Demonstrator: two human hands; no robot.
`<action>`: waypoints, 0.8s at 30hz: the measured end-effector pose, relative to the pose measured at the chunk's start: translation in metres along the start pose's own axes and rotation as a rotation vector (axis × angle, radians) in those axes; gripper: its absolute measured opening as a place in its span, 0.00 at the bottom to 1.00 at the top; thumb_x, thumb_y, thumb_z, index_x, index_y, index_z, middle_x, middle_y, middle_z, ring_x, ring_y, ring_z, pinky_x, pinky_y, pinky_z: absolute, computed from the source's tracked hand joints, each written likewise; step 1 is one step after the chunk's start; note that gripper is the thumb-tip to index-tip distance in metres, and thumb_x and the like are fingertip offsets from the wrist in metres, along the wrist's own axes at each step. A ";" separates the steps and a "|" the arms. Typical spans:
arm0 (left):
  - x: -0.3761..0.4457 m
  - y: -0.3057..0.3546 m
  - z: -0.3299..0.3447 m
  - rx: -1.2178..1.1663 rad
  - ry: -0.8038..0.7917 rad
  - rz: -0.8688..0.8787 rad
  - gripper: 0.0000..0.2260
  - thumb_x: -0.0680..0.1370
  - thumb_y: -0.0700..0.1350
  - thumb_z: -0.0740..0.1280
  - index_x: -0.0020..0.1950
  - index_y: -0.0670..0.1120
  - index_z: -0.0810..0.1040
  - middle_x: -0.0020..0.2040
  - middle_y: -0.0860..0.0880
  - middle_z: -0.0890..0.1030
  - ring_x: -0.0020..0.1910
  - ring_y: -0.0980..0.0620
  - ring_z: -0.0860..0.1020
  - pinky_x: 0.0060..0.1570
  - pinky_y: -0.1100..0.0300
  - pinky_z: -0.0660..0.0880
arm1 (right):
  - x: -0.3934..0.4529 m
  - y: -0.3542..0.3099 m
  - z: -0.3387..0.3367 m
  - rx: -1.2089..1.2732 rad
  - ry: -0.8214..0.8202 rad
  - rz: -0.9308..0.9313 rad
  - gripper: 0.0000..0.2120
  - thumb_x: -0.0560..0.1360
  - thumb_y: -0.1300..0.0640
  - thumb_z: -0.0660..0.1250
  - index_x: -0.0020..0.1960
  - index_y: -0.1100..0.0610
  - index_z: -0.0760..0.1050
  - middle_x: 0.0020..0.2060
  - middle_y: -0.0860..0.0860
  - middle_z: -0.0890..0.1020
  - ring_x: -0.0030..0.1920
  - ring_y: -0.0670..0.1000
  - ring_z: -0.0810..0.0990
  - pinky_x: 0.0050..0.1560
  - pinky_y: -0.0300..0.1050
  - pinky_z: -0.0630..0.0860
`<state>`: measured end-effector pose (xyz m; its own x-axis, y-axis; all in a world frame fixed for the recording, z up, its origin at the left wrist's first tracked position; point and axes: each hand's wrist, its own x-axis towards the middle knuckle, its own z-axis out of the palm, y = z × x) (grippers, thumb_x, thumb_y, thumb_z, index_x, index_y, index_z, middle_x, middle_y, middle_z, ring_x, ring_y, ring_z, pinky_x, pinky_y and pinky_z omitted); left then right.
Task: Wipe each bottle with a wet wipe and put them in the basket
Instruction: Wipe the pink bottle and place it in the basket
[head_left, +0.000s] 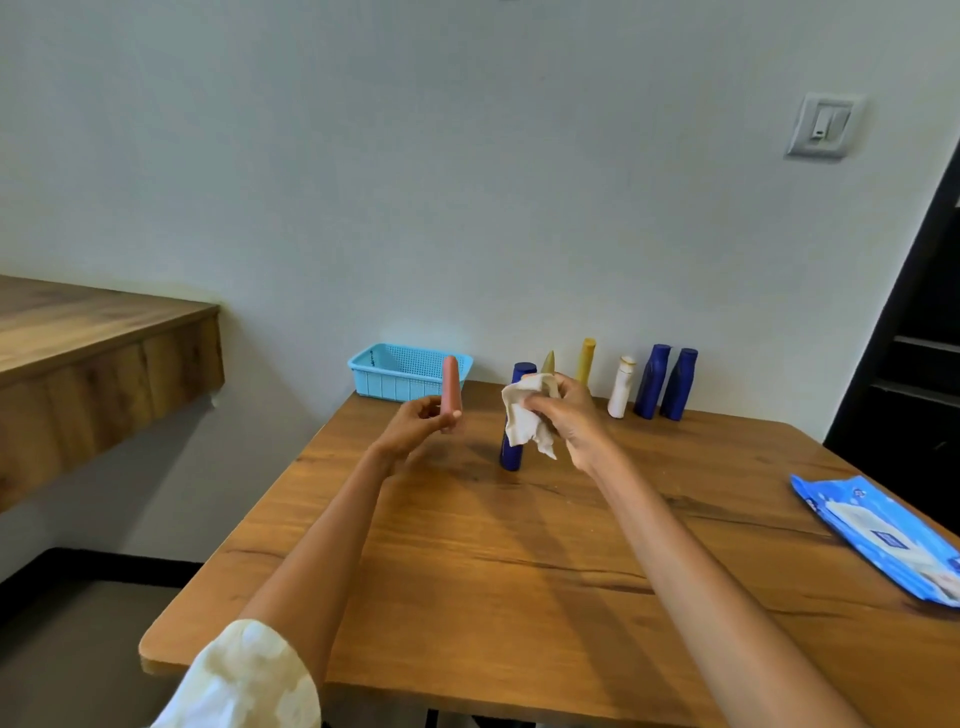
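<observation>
A: What carries everything?

B: A wooden desk (519, 561) set against a pale wall. At its right edge lies a blue pack of wet wipes (883, 540), flat.

A: And the basket?

B: A light-blue basket (405, 371) sits at the far left corner of the desk, by the wall. Nothing shows inside it from here.

A: The bottles?

B: Two dark blue bottles (667, 382) stand side by side at the far right of the row, then a white bottle (622, 387), a yellow bottle (586, 361) and an olive pointed bottle (548, 362), partly hidden. A further blue bottle (511, 447) stands nearer, behind the cloth.

A: The hands?

B: The left hand (421, 421) has its grip clamped on a pink bottle (451, 387), held upright above the desk, in front of the basket. The right hand (569, 421) has its grip clamped on a crumpled white wipe (524, 415), just beside the pink bottle, not touching it.
</observation>
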<state>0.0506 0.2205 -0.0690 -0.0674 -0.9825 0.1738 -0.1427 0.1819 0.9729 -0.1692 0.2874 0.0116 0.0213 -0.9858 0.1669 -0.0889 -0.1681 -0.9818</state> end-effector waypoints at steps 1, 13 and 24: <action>0.001 0.005 -0.001 -0.092 0.005 0.037 0.25 0.71 0.51 0.71 0.65 0.45 0.71 0.58 0.47 0.78 0.58 0.49 0.77 0.50 0.63 0.75 | 0.005 -0.004 0.001 0.024 0.026 -0.003 0.17 0.72 0.65 0.70 0.60 0.60 0.74 0.52 0.58 0.80 0.53 0.56 0.79 0.43 0.46 0.78; 0.021 0.094 0.029 -0.856 -0.151 0.194 0.13 0.76 0.41 0.63 0.59 0.38 0.75 0.50 0.43 0.82 0.47 0.51 0.82 0.50 0.60 0.79 | 0.044 -0.045 0.047 -0.193 0.330 -0.435 0.06 0.73 0.61 0.68 0.48 0.55 0.81 0.43 0.50 0.84 0.44 0.50 0.81 0.43 0.39 0.76; 0.031 0.092 0.045 -0.961 -0.206 0.255 0.32 0.65 0.48 0.78 0.64 0.38 0.71 0.54 0.41 0.82 0.51 0.48 0.82 0.49 0.57 0.79 | 0.018 0.000 0.036 -0.701 0.261 -0.826 0.23 0.76 0.61 0.65 0.71 0.56 0.67 0.67 0.49 0.73 0.71 0.51 0.66 0.69 0.48 0.68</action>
<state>-0.0086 0.2089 0.0192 -0.1663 -0.8764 0.4520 0.7483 0.1864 0.6367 -0.1329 0.2696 0.0113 0.1311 -0.5263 0.8401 -0.6883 -0.6582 -0.3050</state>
